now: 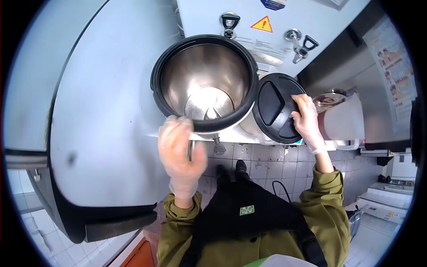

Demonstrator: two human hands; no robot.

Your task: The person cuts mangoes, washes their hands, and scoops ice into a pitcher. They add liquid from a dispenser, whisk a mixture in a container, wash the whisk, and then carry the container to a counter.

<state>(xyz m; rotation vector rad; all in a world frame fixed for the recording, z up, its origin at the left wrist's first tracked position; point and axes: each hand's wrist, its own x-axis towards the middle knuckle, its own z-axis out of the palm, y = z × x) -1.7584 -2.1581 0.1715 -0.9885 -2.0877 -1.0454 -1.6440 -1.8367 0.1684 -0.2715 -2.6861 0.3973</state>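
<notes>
An insulated drink dispenser (207, 80) stands uncovered in front of me, with a steel inside and a thick black rim. A small amount of something shiny shows at its bottom. Its tap (218, 146) sticks out on the side toward me. My left hand (180, 151), in a clear glove and slightly blurred, is at the near left of the rim, thumb apart from the fingers and nothing in it. On the right, my gloved right hand (307, 120) grips the edge of a round black lid (278, 107), which is tilted beside the dispenser.
Behind stands a machine (200, 13) with two taps and a yellow warning triangle (262, 24). A translucent plastic jug (344, 120) is right of the lid, near a steel-lidded container (330, 98). A large pale cabinet (106, 111) fills the left. Tiled floor (267, 167) lies below.
</notes>
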